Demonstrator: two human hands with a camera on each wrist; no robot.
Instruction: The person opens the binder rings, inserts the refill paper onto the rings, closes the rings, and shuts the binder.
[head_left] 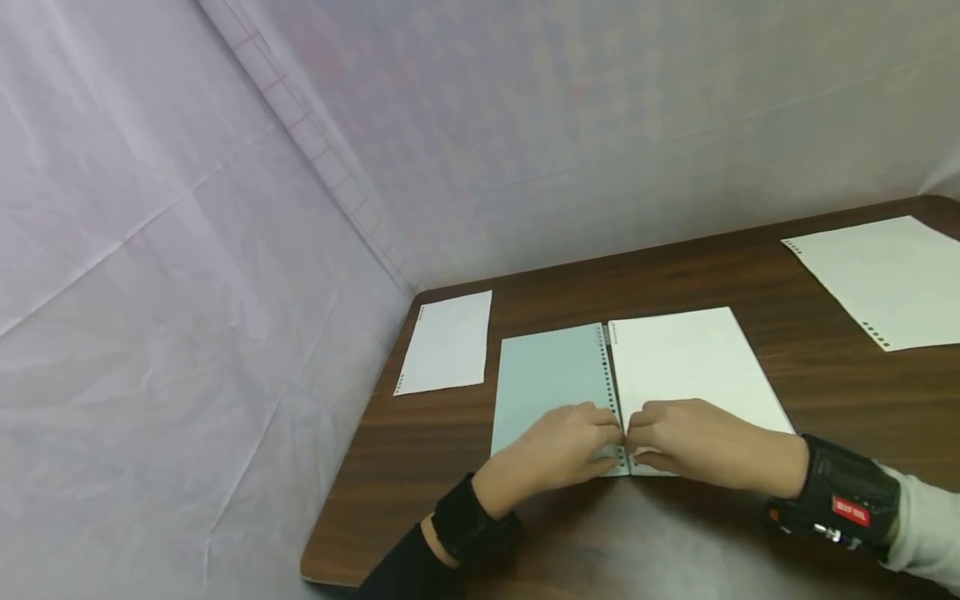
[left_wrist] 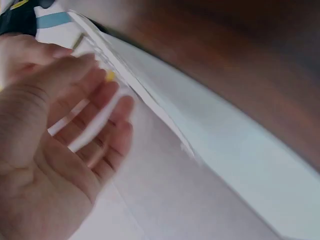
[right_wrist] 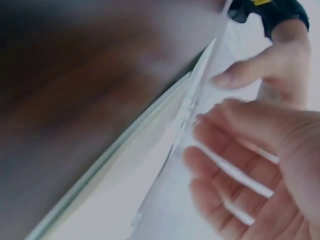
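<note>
An open loose-leaf binder point(head_left: 637, 379) lies flat near the front edge of the dark wooden surface point(head_left: 825, 383), its pale green inner cover on the left and a white punched page on the right, with the ring spine point(head_left: 611, 375) running down the middle. Both hands meet at the near end of that spine. The left hand point(head_left: 558, 454) rests on the green side with its fingertips drawn up to the rings, and the right hand point(head_left: 701, 446) comes in from the white page, fingers curled toward the same spot. The 2 hands are together, almost touching. Both wrist views are blurred, and whether either hand is actually pinching the ring strip or only pressing beside it, I cannot tell.

2 loose sheets lie well apart from the binder: 1 punched sheet point(head_left: 446, 342) at the far left corner and another point(head_left: 885, 279) at the far right.

The likely trouble is at the rings. If the fingers pull unevenly at only the near end, the spine could open partway and snag or tear the punched holes of the top page. The binder also sits close to the front edge, so a hard tug toward the person could slide it off.
</note>
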